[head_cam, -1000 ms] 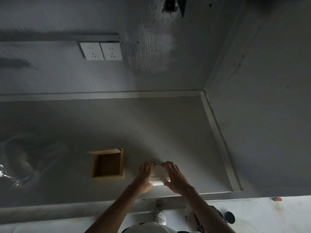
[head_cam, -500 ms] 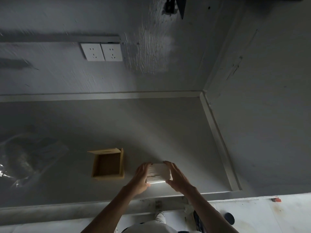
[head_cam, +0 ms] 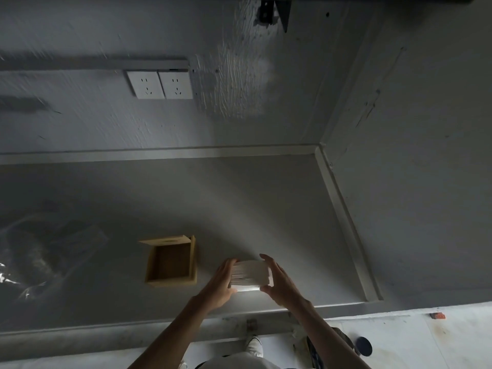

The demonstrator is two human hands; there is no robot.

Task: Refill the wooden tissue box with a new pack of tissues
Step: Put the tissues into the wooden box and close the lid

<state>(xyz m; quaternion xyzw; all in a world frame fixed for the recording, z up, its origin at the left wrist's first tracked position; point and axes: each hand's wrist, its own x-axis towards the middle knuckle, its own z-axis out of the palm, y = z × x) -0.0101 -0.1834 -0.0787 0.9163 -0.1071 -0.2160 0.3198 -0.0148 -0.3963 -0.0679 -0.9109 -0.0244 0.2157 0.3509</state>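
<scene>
A white stack of tissues [head_cam: 251, 273] is held a little above the grey counter, pressed between my two hands. My left hand [head_cam: 222, 284] grips its left side and my right hand [head_cam: 279, 283] grips its right side. Just to the left stands the wooden tissue box [head_cam: 173, 262], open at the top and empty inside, with its wooden lid [head_cam: 165, 239] leaning at the far edge. The stack is beside the box, not over it.
A crumpled clear plastic wrapper [head_cam: 40, 257] lies on the counter [head_cam: 239, 209] at the left. Two white wall sockets [head_cam: 159, 84] sit on the back wall. A side wall closes the counter on the right. Below the counter's front edge I see the floor and a shoe [head_cam: 254, 344].
Both hands have lifted the tissue stack off the counter and turned it so its broad face shows. The box has not moved.
</scene>
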